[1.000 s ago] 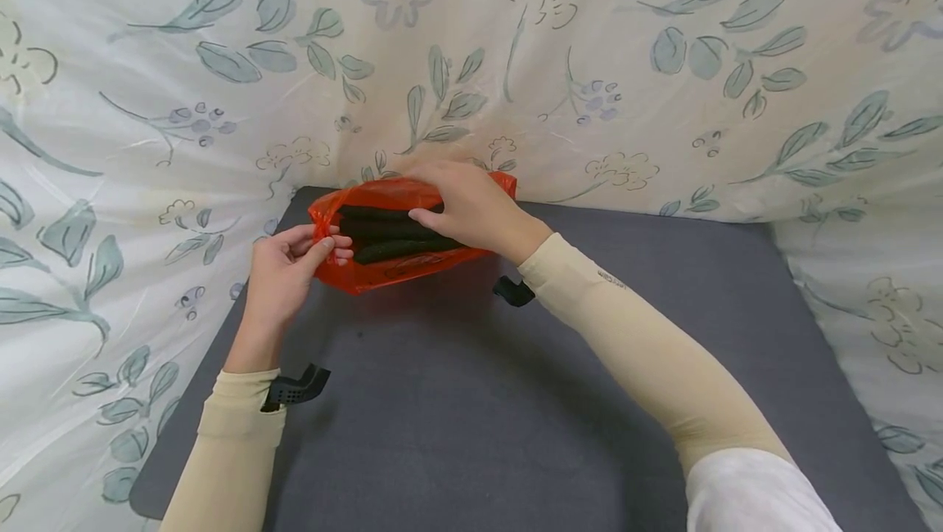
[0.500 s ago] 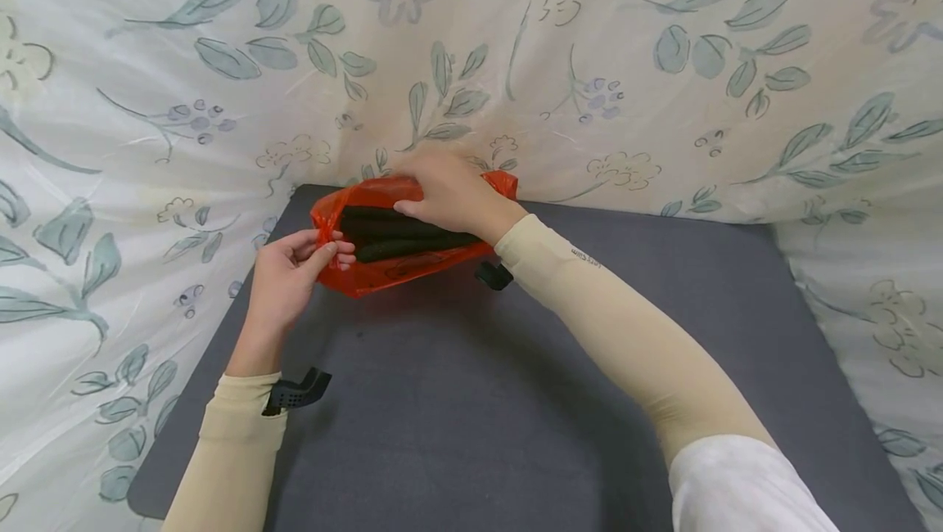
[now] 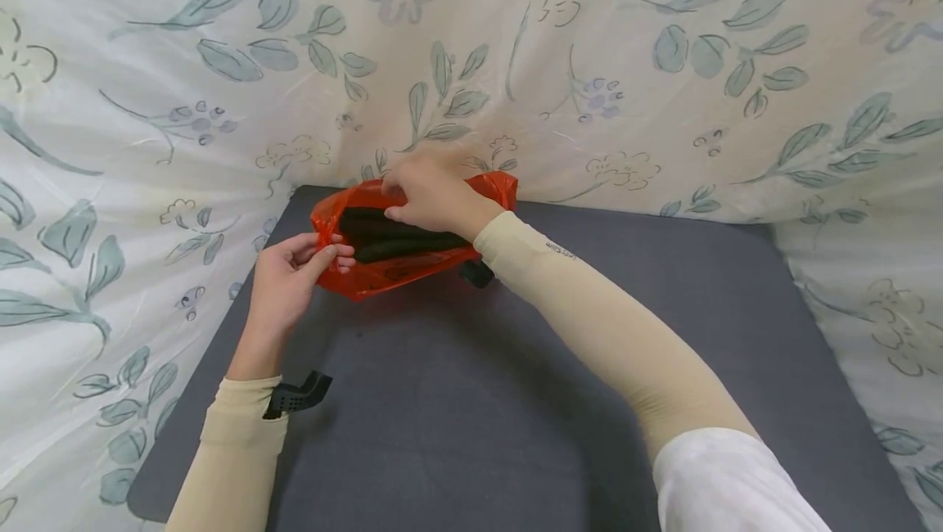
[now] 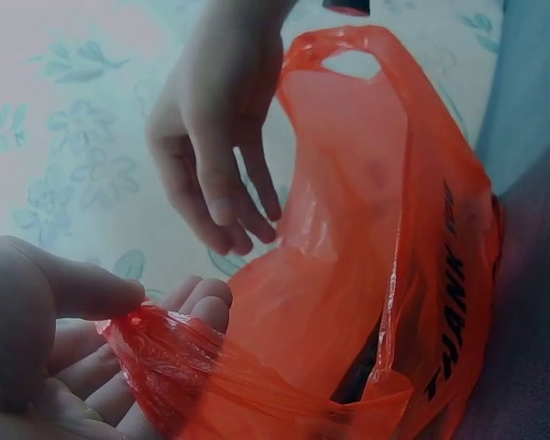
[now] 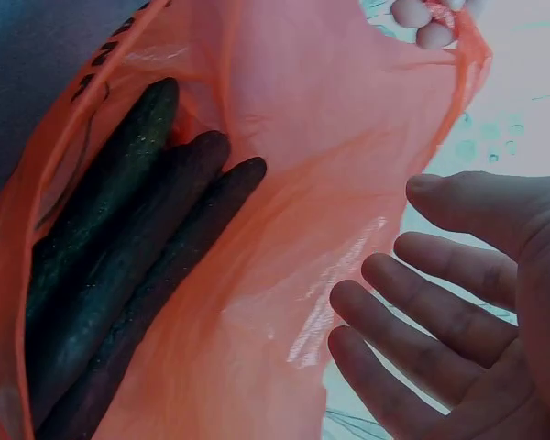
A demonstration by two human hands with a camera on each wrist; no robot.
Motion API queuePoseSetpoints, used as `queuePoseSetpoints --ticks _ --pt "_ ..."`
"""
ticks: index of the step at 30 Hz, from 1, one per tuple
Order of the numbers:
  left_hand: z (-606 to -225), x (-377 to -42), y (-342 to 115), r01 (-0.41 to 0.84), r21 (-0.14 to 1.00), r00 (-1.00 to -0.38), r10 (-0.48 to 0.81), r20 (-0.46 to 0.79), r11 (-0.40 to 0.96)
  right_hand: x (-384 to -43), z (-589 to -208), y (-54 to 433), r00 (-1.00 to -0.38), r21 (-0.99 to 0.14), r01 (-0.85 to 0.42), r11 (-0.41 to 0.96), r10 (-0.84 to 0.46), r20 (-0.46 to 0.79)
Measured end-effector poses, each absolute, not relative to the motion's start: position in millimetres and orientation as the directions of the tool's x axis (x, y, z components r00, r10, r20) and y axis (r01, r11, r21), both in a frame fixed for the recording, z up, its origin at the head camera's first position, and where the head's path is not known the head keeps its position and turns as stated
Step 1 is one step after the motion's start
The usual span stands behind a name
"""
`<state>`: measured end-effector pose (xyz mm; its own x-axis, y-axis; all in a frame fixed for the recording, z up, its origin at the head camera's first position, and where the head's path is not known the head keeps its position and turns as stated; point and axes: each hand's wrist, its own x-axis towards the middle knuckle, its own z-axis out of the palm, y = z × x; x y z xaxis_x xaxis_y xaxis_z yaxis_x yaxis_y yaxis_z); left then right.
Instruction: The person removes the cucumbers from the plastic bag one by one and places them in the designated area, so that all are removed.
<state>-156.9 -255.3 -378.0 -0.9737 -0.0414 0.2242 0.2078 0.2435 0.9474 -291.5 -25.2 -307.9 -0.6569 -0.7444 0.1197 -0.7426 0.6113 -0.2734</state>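
A red plastic carrier bag (image 3: 376, 277) lies at the back left of the table, its mouth spread. Three dark green cucumbers (image 5: 128, 266) lie side by side inside it. My left hand (image 3: 283, 282) pinches the bag's gathered left handle between thumb and fingers, as the left wrist view also shows. Over the bag's far side hovers my right hand (image 3: 436, 195). Its fingers are relaxed and a little bent in the right wrist view, holding nothing. Whether its fingertips touch the far plastic edge is hard to tell.
The dark grey table (image 3: 457, 401) extends forward and right of the bag. A floral sheet (image 3: 633, 82) hangs behind the table and along its sides. The bag's other handle loop (image 4: 353, 41) stands up at the right end.
My right hand has moved left over the bag, away from its right end. The left hand keeps its hold on the handle, nearly still.
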Motion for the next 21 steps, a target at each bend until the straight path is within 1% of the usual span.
queuePoseSetpoints --ticks 7,14,21 --pt "-378.8 -158.6 -252.8 0.214 0.946 -0.972 -0.046 0.232 0.242 -302.5 -319.6 -31.0 -0.659 -0.289 -0.736 0.612 -0.745 0.101" --pt "-374.9 -158.1 -253.0 0.205 0.948 -0.974 -0.042 0.222 0.245 -306.1 -327.4 -39.7 -0.699 -0.318 -0.685 0.655 -0.714 0.033" --pt "-375.2 -157.6 -253.6 0.21 0.949 -0.974 -0.031 0.223 0.235 -306.1 -333.8 -47.1 -0.702 -0.337 -0.671 0.66 -0.712 0.003"
